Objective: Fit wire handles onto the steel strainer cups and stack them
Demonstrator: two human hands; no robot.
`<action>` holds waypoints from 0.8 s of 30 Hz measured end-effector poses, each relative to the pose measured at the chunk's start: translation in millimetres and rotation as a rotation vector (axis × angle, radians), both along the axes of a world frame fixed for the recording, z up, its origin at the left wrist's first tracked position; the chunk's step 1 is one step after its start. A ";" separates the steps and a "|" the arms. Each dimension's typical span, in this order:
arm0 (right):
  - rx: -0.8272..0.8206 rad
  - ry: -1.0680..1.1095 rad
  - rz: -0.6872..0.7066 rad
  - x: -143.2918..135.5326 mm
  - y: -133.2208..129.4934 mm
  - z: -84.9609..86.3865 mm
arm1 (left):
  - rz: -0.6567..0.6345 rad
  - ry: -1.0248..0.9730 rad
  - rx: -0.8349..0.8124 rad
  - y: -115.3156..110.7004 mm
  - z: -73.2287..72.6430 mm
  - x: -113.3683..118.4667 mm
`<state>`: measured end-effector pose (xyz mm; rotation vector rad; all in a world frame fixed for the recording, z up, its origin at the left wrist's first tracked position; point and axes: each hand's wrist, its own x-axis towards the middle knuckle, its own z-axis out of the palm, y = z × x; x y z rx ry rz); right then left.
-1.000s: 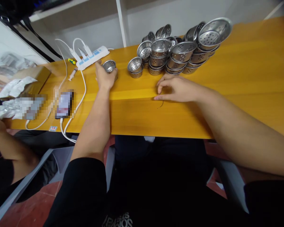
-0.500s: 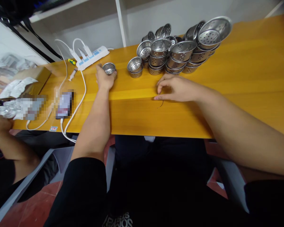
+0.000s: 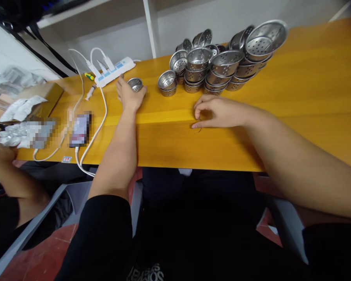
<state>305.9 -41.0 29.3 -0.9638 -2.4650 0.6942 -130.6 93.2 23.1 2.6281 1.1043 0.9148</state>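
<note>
My left hand [image 3: 128, 96] reaches across the yellow wooden table [image 3: 295, 105] and is wrapped around a small perforated metal cup [image 3: 135, 84], which stands upright on the table with my thumb to its left and my fingers to its right. My right hand [image 3: 220, 112] rests on the table at centre, fingers curled. Its index fingertip touches the wood beside a thin dark wire [image 3: 198, 131]. Whether it pinches anything I cannot tell.
Stacks of the same metal cups [image 3: 210, 68], topped by a large strainer bowl [image 3: 265, 37], stand behind my right hand. To the left lie a power strip [image 3: 114, 69], white cables, a syringe [image 3: 90, 92], a phone [image 3: 80, 128] and a cardboard box [image 3: 43, 93]. Another person's arm [image 3: 8, 175] is at the far left.
My left hand has shifted the small cup slightly and its fingers have loosened around it. My right index fingertip has slid a little toward me. The other person's hand at the left has moved.
</note>
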 end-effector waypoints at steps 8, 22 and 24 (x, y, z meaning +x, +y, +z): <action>0.034 0.005 -0.040 -4.9 -5.3 6.2 | 0.172 -0.334 -0.138 -14.1 -12.3 73.7; 0.053 0.065 -0.108 -5.6 -1.0 -2.5 | 0.196 -0.267 -0.124 -6.2 -33.2 87.8; 0.042 0.066 -0.113 -5.5 -0.9 -2.9 | 0.196 -0.285 -0.122 -3.3 -34.2 86.8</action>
